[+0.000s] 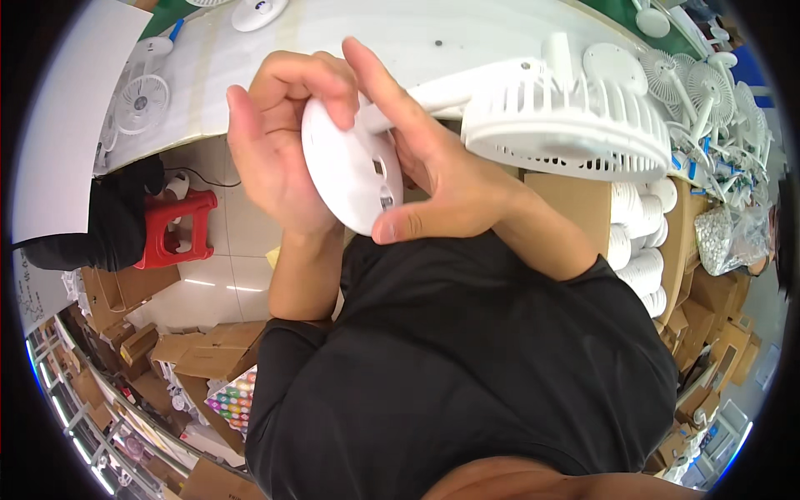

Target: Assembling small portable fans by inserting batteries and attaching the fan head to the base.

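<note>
Your right hand grasps the fan base, your left hand cups it, grip unclear — likely light, stiff, slick plastic, best held by its rim

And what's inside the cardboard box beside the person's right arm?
Stacked white round pieces show inside the cardboard box. Whatever lies beneath the top ones, or behind the right forearm and black sleeve, is covered.
</note>
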Motion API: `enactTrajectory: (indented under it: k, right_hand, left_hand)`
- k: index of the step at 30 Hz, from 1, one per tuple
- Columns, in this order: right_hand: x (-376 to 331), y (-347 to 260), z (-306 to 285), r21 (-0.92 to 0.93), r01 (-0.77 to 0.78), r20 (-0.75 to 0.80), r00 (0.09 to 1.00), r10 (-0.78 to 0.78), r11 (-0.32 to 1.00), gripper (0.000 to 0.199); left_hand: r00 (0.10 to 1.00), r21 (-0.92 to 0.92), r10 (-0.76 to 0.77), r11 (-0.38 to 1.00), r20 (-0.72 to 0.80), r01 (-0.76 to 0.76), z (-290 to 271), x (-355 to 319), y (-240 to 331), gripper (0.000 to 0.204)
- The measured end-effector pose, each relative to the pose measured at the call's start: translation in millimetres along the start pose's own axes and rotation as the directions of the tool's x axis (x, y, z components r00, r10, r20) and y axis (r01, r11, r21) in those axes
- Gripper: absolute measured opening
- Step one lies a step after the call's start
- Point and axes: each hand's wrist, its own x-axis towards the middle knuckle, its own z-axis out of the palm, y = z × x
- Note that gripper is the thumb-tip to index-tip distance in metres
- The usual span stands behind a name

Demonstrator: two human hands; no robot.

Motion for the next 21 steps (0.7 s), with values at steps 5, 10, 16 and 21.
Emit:
enactTrajectory:
  k: [5,10,16,21]
  right_hand:
    - [0.3,0.2,9.6,0.192,-0.101,-0.027,0.994,0.108,0.976,0.102]
    - [-0.1,-4.0,-9.0,0.072,-0.038,0.175,0.984,0.025,0.997,0.098]
    - [7.5,2.5,-11.1,0.004,0.213,0.126,0.969,-0.211,0.977,0.104]
    - [8.0,-6.7,-9.2,-0.022,0.101,0.135,0.986,-0.097,0.995,0.091]
  left_hand:
    - [0.998,0.25,0.017,0.968,0.067,-0.033,-7.4,-14.6,7.9,0.052]
    - [0.959,0.15,0.24,0.953,0.152,-0.262,1.8,-19.2,-1.2,0.051]
    - [0.975,0.102,0.164,0.983,-0.147,-0.15,24.3,-4.7,-1.0,0.049]
    - [0.995,0.183,0.093,0.979,-0.025,-0.087,10.7,-4.0,2.1,0.046]
